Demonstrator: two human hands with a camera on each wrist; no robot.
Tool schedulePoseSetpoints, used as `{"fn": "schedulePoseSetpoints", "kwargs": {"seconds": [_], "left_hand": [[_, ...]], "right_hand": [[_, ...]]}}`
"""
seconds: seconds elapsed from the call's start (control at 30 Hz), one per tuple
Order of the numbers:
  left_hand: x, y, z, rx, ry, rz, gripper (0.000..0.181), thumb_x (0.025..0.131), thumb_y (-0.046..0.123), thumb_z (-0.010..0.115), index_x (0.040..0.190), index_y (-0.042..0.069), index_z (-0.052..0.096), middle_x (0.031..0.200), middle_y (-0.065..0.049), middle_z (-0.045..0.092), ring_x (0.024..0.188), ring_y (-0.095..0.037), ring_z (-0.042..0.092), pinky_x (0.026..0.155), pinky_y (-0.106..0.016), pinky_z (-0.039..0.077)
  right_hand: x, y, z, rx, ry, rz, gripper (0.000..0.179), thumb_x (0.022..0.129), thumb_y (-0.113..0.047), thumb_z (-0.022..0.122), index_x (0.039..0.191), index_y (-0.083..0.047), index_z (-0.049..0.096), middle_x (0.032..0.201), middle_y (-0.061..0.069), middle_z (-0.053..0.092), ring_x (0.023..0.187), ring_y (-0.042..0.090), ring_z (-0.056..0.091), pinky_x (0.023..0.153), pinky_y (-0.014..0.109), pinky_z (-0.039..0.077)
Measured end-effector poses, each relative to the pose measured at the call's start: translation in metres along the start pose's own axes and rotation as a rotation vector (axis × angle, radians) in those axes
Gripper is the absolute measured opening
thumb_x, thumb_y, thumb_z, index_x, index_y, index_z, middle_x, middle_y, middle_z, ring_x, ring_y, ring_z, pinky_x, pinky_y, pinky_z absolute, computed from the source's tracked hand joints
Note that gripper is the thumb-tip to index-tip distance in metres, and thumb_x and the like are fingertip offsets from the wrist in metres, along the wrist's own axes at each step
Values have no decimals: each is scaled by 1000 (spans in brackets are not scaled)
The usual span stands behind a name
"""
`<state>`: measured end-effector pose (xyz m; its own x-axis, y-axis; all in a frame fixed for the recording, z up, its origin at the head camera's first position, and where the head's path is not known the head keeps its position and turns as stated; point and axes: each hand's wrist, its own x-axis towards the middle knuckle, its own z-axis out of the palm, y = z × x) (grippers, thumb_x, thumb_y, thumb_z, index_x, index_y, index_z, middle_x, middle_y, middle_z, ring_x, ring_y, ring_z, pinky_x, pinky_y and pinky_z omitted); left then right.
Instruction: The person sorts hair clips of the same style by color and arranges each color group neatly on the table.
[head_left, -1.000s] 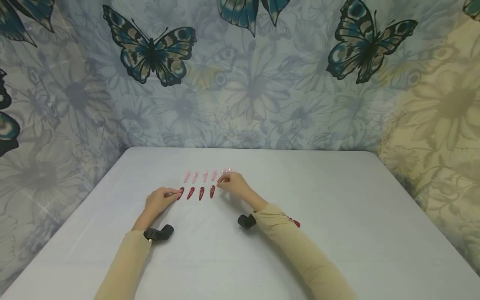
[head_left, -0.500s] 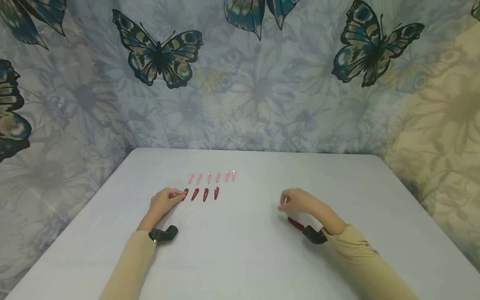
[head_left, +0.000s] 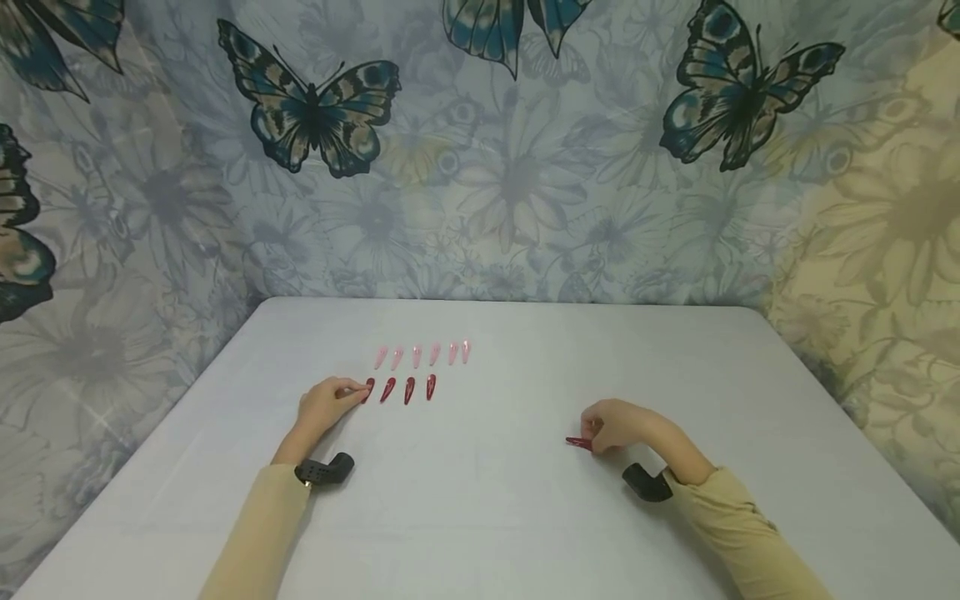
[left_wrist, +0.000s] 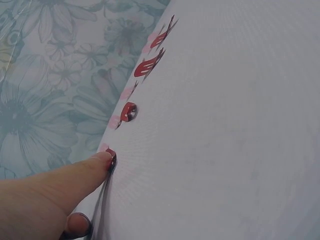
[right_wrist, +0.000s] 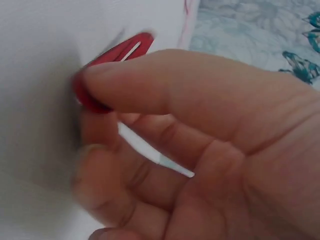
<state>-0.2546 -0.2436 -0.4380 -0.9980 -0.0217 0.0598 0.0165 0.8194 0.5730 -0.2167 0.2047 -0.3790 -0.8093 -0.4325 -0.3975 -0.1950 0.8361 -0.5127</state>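
Note:
In the head view, my left hand (head_left: 326, 410) rests on the table's left side, its fingertips touching the leftmost red hair clip (head_left: 369, 392). The left wrist view has one straight finger on that clip's end (left_wrist: 111, 156). Several red hair clips form a row, among them one at its right end (head_left: 431, 387). Behind them lies a row of pink hair clips (head_left: 417, 357). My right hand (head_left: 622, 423) is at the table's right, thumb and finger pinching a red hair clip (right_wrist: 142, 45). More red shows under the thumb; whether that is a second clip, I cannot tell.
A white table (head_left: 480, 517) lies beneath both hands. Its far edge meets a wall (head_left: 517, 208) with butterflies and flowers on it. A black wrist camera sits on each wrist, left (head_left: 325, 470) and right (head_left: 647, 483).
My right hand has gone from the pink row out to the right and down onto the table, where it has taken hold of a red hair clip. The left hand has stayed at its clip.

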Motion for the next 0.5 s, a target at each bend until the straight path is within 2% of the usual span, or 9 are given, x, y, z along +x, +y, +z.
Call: {"fn": "schedulePoseSetpoints", "kwargs": {"seconds": [0.1,0.27,0.5], "left_hand": [[-1,1,0,20,2,-7,29,92,31,66,105,7,74,82,-10,61,74,-19,46,70,-32,29],[0,0,2,15,8,-2,28,91,29,67,106,6,73,87,-13,63,77,-22,50,73,-35,30],[0,-2,2,13,5,-6,27,92,27,66,106,6,73,91,-15,64,79,-24,51,74,-36,31]], "right_hand": [[1,0,0,-7,5,-30,5,78,0,63,79,-5,60,73,-2,50,67,12,45,62,25,36],[3,1,0,-15,32,-13,1,79,-1,65,80,-2,64,72,-2,52,68,12,46,63,25,37],[-2,-4,-3,7,32,-8,13,78,4,66,79,-7,59,76,2,60,66,13,50,61,26,41]]}}
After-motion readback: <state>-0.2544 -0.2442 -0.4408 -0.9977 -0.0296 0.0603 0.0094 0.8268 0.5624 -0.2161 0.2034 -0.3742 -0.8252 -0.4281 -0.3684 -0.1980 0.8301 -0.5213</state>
